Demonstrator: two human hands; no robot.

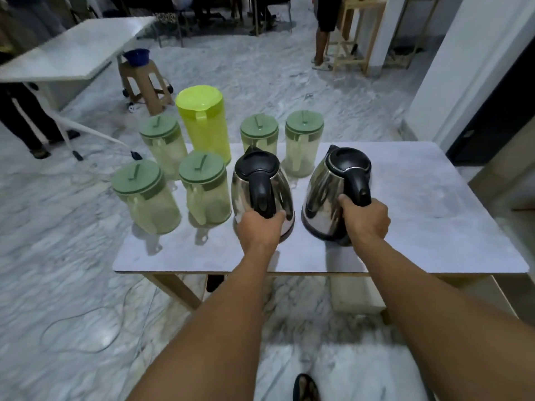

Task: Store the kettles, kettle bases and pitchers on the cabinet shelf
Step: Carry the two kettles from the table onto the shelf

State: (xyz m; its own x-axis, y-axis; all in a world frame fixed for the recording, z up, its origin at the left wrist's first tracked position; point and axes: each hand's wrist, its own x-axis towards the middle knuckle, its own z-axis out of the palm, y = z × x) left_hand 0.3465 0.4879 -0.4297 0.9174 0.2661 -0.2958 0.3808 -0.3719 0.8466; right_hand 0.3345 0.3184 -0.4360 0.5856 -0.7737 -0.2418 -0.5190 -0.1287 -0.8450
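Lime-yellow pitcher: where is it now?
In the head view, the lime-yellow pitcher stands on the table, far edge, left side, between a green-lidded pitcher on its left and a second green-lidded pitcher on its right.

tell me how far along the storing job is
Done: nothing visibly; no cabinet shelf is in view. In hand: the left hand grips the left kettle by its handle, and the right hand grips the right kettle the same way. Left: five green-lidded pitchers and the tall yellow pitcher stand on the table; no kettle bases can be made out.
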